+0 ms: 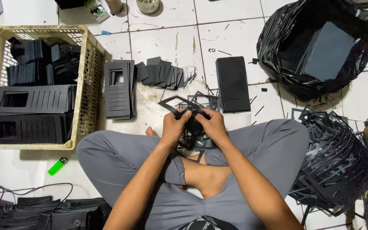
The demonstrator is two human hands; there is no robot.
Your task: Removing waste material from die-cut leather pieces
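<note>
Fingers (187, 114) of both hands pinch the black die-cut sheet (191, 123) closed; firm support beside each cut line should help avoid tearing the thin frame (176, 102).

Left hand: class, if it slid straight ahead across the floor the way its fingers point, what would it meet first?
Probably the fanned row of small black cut pieces, lying beyond the left hand and the black die-cut sheet it grips; depth is unclear from above.

My head-worn camera, the only view, looks almost straight down over my crossed legs (192, 170) to the tiled floor (231, 30), near enough that my lap and forearms fill the lower frame.
</note>
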